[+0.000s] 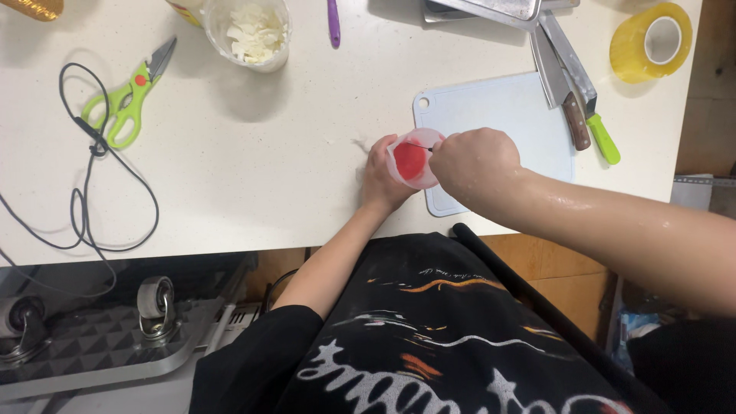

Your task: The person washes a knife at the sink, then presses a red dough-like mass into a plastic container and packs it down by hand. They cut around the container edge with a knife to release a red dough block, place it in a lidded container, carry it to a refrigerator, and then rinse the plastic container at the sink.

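A white, faintly speckled worktop (253,169) filled most of the view, evenly lit from above so that the shadows on it were soft. Its near edge ran straight across the scene. Below it on the left lay a grey metal platform (100,349) with a raised diamond pattern, fitted with a swivel caster (156,305) and a second wheel (19,322) at the far left. Under the worktop on the right showed a brown wooden panel (571,287).
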